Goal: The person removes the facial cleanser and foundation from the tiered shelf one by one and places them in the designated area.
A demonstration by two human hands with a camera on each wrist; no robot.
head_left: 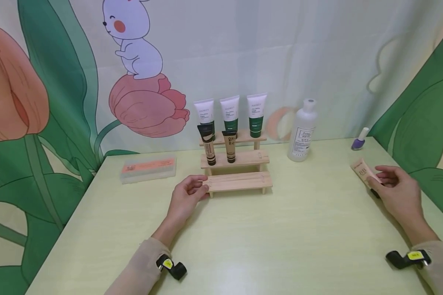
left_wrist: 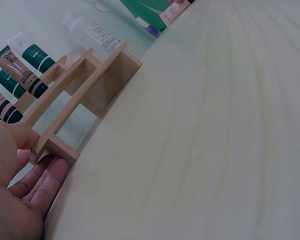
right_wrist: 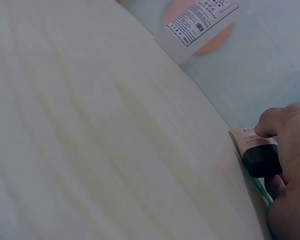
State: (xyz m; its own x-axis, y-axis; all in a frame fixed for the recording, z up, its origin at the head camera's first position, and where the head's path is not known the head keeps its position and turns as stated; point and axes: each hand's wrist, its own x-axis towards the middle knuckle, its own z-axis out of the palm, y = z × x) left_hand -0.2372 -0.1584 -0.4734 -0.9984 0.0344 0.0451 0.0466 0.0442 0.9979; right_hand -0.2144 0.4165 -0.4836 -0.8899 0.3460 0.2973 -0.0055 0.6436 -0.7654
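A three-tier wooden display rack (head_left: 240, 181) stands at the middle of the table. My left hand (head_left: 186, 196) grips the left end of its lowest step, thumb on top and fingers beneath, as the left wrist view shows. That lowest step bears nothing. Two small gold-brown tubes (head_left: 230, 147) with black caps stand on the middle step, and three white-and-green tubes (head_left: 256, 112) on the top one. Over at the right, my right hand (head_left: 400, 192) pinches a beige cosmetic tube (head_left: 361, 170) between thumb and fingers. Its black cap (right_wrist: 261, 161) points toward me, low over the table.
Behind and right of the rack is a tall white bottle (head_left: 302, 131) with a printed label. A small purple bottle (head_left: 359, 141) with a white cap sits near the back right corner. On the left lies a flat translucent case (head_left: 148, 169) with an orange label. A printed curtain (head_left: 221, 49) hangs behind.
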